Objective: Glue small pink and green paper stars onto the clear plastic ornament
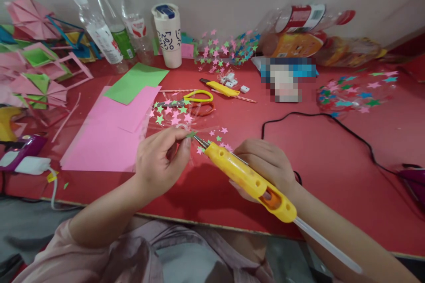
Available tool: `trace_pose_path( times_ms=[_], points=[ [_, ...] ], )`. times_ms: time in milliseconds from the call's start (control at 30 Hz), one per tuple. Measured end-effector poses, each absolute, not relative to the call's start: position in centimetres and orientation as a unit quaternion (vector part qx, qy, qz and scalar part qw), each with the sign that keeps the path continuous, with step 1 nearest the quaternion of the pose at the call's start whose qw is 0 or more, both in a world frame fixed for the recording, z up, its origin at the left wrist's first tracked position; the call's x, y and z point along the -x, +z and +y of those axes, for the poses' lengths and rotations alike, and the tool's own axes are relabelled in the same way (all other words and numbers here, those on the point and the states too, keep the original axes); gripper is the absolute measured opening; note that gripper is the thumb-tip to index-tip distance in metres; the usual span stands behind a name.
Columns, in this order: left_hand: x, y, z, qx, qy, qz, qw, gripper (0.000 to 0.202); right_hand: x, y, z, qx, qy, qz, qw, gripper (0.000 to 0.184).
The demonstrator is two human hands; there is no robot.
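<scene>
In my right hand (270, 163) I grip a yellow hot glue gun (244, 174), with a clear glue stick (327, 243) sticking out of its back end. Its metal nozzle points up and left and meets a small green paper star (191, 134). My left hand (164, 157) pinches that star between thumb and forefinger. Just beyond the hands lies a clear plastic piece with pink and green stars (175, 117) stuck on it; my left hand covers part of it.
Pink paper (102, 141) and green paper (137, 82) lie left. Yellow-handled scissors (199, 96) and a yellow utility knife (221, 88) lie ahead. Bottles (102, 37) and a white tumbler (169, 37) stand along the wall. A black cord (312, 114) crosses the right side of the red table (348, 177).
</scene>
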State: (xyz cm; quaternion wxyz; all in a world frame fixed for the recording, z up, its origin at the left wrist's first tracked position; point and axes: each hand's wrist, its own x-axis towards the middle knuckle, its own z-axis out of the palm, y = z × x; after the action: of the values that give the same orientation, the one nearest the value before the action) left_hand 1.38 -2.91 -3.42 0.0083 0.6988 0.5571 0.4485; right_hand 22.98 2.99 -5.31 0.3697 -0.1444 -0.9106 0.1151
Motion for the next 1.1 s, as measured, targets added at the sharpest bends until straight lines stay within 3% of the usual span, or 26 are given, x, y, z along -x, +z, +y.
trace_pose_path(
  times_ms=[1100],
  points=[
    [-1.27,-3.82,-2.65,-0.722,0.435,0.537,-0.035,0.012,-22.87,-5.5,3.09,0.159,0.097,-0.914,0.36,0.023]
  ],
)
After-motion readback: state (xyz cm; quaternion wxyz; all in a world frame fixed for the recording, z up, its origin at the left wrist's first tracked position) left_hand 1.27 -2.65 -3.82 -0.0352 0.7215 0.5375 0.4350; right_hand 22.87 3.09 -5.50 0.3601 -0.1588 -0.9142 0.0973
